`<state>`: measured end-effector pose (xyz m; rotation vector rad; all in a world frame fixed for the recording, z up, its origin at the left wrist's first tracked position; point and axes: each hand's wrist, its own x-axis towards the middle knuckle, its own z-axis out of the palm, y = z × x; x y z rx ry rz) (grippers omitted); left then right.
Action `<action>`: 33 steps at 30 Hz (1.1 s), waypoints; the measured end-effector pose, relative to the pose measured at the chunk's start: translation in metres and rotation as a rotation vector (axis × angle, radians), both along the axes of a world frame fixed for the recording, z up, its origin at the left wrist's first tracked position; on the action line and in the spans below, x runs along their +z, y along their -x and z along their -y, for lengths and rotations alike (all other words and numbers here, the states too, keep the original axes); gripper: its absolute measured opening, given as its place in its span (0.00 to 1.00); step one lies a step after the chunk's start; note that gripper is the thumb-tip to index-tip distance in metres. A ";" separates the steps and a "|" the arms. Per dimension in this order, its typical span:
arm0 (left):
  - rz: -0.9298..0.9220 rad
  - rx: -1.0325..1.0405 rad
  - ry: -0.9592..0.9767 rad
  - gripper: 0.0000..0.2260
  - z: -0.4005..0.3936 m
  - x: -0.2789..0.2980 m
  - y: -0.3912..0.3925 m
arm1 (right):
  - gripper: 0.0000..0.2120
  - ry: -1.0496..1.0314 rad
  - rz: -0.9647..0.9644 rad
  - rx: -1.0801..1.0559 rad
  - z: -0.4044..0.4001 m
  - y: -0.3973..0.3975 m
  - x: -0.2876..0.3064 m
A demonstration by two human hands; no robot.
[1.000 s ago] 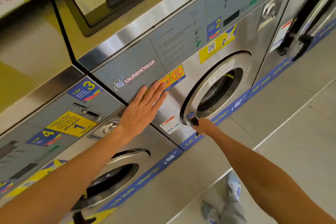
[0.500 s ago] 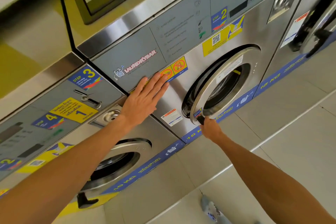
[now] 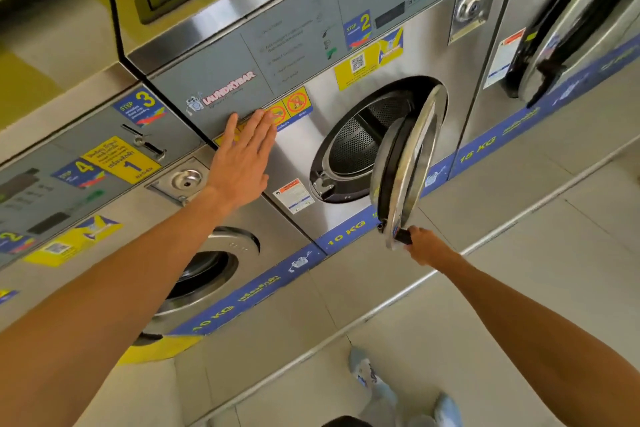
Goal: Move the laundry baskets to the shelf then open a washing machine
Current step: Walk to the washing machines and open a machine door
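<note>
Pale tiled floor [image 3: 519, 288], row of brushed-steel front-loaders on blue-striped plinth. Right hand [image 3: 424, 246] gripped black handle [image 3: 402, 236], fingers curled round it, at edge of round chrome-rimmed door [image 3: 405, 166]. Door stood swung out edge-on above grip; behind it, perforated drum [image 3: 360, 139] of washing machine [image 3: 346, 87] exposed. Left hand [image 3: 242, 163] lay flat, fingers straight, on steel front left of opening.

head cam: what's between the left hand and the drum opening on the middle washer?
Bare steel front panel, with the warning stickers above that stretch and a small label below it. The left hand lies flat, short of the drum opening.
</note>
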<state>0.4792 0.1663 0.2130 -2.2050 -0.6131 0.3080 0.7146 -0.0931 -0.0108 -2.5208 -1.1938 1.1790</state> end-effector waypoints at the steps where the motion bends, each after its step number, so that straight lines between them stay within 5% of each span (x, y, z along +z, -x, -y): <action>1: 0.008 0.023 0.018 0.47 0.004 0.005 0.000 | 0.20 0.008 0.002 0.003 0.010 -0.008 0.002; 20: 0.224 0.185 0.174 0.56 0.027 -0.028 -0.009 | 0.18 -0.396 -0.150 -0.159 0.126 -0.099 -0.032; 33: 0.213 0.381 0.339 0.54 0.046 -0.059 0.003 | 0.21 -0.386 -0.069 -0.283 0.141 -0.117 -0.038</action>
